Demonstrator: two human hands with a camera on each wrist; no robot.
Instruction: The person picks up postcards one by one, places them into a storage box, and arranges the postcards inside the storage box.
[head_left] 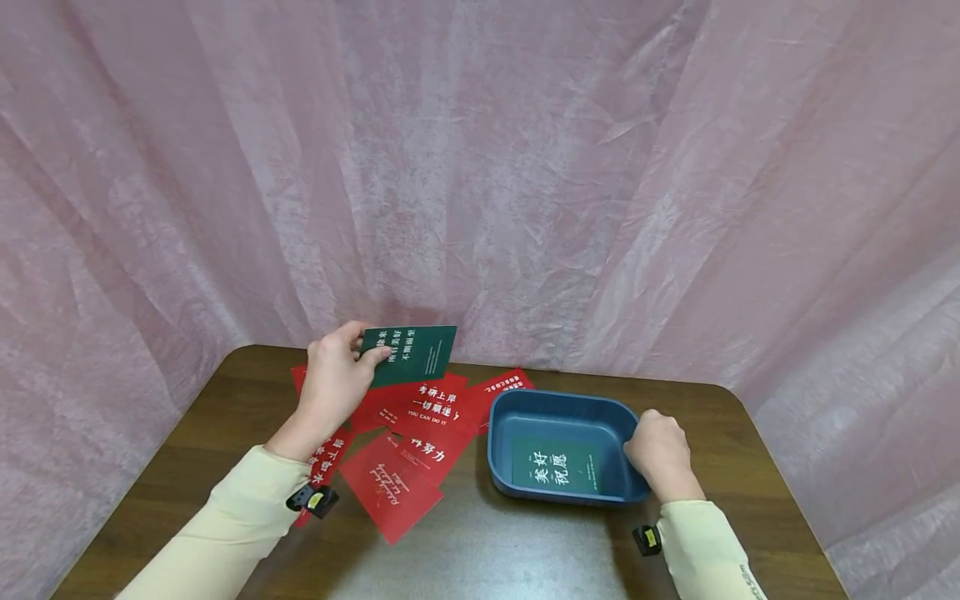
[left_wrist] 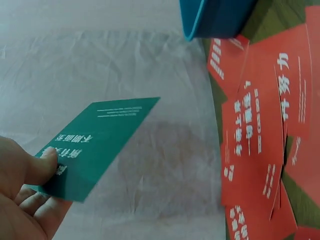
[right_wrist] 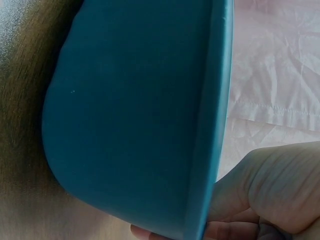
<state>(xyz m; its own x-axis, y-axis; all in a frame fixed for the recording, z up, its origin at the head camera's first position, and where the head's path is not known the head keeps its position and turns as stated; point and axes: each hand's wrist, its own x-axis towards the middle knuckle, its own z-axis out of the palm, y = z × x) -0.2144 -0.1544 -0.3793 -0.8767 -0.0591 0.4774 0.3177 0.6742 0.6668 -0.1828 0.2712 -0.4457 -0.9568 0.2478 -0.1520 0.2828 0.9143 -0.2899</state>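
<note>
Here the left hand pinches a green card by its short end, lifted above the red cards, long axis pointing right toward the tray; the right hand grips the tray's right rim, another green card inside

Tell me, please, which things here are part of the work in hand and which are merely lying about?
In use:
left hand pinching a green card
right hand gripping the blue tray
green card in the tray

Lying about:
red cards spread on the table
pink curtain
</note>
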